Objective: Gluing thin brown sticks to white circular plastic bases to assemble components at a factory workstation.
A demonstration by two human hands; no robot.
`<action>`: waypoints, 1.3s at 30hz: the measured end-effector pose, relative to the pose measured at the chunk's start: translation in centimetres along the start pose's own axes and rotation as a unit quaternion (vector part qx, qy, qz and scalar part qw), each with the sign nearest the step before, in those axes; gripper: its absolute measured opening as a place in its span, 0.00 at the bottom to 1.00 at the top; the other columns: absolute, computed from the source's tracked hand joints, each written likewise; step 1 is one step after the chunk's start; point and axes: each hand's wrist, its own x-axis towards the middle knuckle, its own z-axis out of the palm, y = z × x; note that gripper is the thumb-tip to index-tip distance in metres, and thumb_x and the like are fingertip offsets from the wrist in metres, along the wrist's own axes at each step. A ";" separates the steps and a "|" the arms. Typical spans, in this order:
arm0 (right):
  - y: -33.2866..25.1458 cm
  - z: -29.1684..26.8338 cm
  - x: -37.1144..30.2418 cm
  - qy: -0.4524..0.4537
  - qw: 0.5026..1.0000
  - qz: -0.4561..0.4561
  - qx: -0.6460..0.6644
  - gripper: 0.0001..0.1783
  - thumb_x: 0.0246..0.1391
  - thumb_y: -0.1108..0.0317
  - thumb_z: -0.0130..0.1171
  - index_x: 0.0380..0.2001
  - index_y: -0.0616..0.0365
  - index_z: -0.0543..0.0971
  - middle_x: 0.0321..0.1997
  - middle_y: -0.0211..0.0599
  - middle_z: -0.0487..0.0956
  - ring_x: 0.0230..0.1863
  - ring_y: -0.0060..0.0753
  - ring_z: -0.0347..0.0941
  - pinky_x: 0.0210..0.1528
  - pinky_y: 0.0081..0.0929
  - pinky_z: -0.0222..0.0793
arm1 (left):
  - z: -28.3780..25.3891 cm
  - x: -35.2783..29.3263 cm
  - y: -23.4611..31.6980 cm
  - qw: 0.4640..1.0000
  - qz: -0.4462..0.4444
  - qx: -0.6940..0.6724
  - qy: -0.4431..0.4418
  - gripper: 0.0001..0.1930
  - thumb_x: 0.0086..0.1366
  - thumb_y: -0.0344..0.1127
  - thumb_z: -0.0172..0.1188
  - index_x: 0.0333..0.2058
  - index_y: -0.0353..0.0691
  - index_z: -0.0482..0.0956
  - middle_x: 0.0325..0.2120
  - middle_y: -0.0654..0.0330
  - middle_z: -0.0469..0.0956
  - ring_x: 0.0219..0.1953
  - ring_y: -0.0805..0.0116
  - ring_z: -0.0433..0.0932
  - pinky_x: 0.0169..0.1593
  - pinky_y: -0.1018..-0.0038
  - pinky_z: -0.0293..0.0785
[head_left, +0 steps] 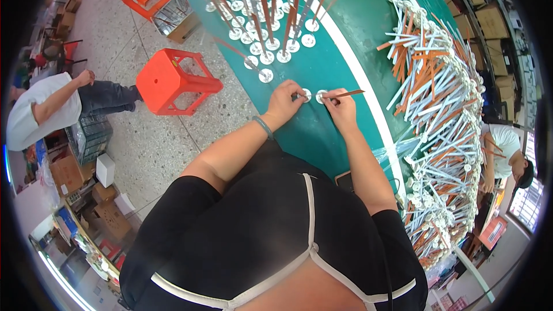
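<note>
My left hand [285, 101], with a bangle on its wrist, pinches the edge of a small round white disc [307, 95] on the green tabletop. Just right of it, my right hand [343, 109] is closed at the foot of a thin brown strip [350, 93], which points right. A second white disc [321, 95] lies under those fingertips; whether the strip is fixed in it, I cannot tell. Ahead of my hands, several white discs [266, 75] stand in rows, most with a tall brown or grey strip [264, 14] rising from them.
A long heap of brown and pale strips with white discs [438, 126] fills the right side, past a white table band [360, 75]. An orange stool [170, 80] stands on the floor at left. One person [52, 101] is at far left, another [504, 150] at far right.
</note>
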 end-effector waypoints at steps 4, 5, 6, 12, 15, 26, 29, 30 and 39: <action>-0.6 -0.2 -0.1 -0.009 1.000 -0.017 -0.019 0.06 0.45 0.74 0.70 0.29 0.57 0.84 0.31 0.30 0.76 0.20 0.20 0.67 0.25 0.21 0.66 | -0.1 -0.2 -0.2 1.000 0.017 0.020 -0.006 0.08 0.53 0.26 0.68 0.31 0.35 0.78 0.32 0.58 0.75 0.27 0.67 0.77 0.33 0.74 0.74; -0.8 -0.2 -0.2 -0.012 1.000 -0.024 -0.016 0.09 0.44 0.75 0.71 0.32 0.59 0.82 0.32 0.31 0.76 0.21 0.18 0.66 0.25 0.19 0.65 | -0.1 -0.4 -0.7 0.999 0.019 0.038 -0.017 0.14 0.52 0.27 0.69 0.38 0.36 0.78 0.34 0.57 0.75 0.31 0.64 0.77 0.36 0.72 0.75; -0.6 -0.5 -0.4 -0.011 0.999 -0.028 -0.015 0.12 0.44 0.76 0.71 0.35 0.60 0.81 0.32 0.31 0.75 0.22 0.16 0.66 0.25 0.17 0.65 | -0.1 -0.5 -0.3 0.999 0.020 0.039 -0.012 0.14 0.52 0.27 0.69 0.38 0.36 0.78 0.34 0.57 0.75 0.31 0.64 0.77 0.36 0.72 0.75; -3.9 -1.6 -1.6 -0.013 0.987 -0.094 -0.132 0.62 0.24 0.64 0.82 0.66 0.58 0.59 0.63 0.48 0.64 0.63 0.51 0.62 0.64 0.41 0.61 | -3.5 -3.9 0.6 1.000 -0.006 0.011 0.008 0.43 0.43 0.35 0.77 0.57 0.35 0.64 0.51 0.48 0.68 0.53 0.50 0.71 0.55 0.64 0.73; -6.5 -0.3 -2.5 0.047 0.991 -0.071 -0.102 0.70 0.22 0.64 0.83 0.68 0.66 0.51 0.66 0.53 0.61 0.68 0.54 0.57 0.70 0.42 0.52 | -6.5 -5.4 -1.2 0.995 -0.025 0.049 0.085 0.57 0.37 0.42 0.81 0.64 0.32 0.55 0.57 0.45 0.63 0.60 0.49 0.64 0.63 0.59 0.64; -3.7 5.5 3.6 0.067 0.994 -0.080 0.014 0.21 0.54 0.66 0.66 0.49 0.62 0.74 0.32 0.33 0.76 0.35 0.25 0.72 0.36 0.26 0.69 | -17.3 5.2 0.4 0.987 0.090 0.020 0.128 0.78 0.26 0.52 0.83 0.70 0.34 0.36 0.69 0.43 0.47 0.71 0.48 0.50 0.71 0.59 0.48; -8.0 4.1 7.9 0.117 0.980 0.053 0.152 0.15 0.68 0.59 0.49 0.43 0.60 0.77 0.21 0.23 0.69 0.23 0.15 0.64 0.22 0.19 0.57 | -16.4 5.2 1.1 0.978 0.125 0.091 0.142 0.80 0.25 0.57 0.82 0.70 0.34 0.35 0.69 0.43 0.45 0.70 0.47 0.49 0.69 0.59 0.52; -8.1 3.2 9.9 0.122 0.972 0.044 0.198 0.17 0.69 0.57 0.46 0.44 0.60 0.77 0.22 0.22 0.68 0.22 0.13 0.61 0.20 0.19 0.53 | -15.8 4.9 2.0 0.978 0.125 0.092 0.142 0.80 0.25 0.57 0.82 0.70 0.34 0.35 0.69 0.43 0.45 0.70 0.47 0.49 0.69 0.59 0.52; -8.3 2.5 20.8 0.096 0.954 -0.052 0.278 0.26 0.71 0.57 0.41 0.65 0.61 0.63 0.67 0.43 0.64 0.70 0.36 0.58 0.71 0.35 0.52 | -11.7 1.1 5.2 0.966 0.115 0.131 0.189 0.78 0.27 0.61 0.80 0.69 0.30 0.36 0.67 0.40 0.44 0.68 0.45 0.51 0.68 0.56 0.51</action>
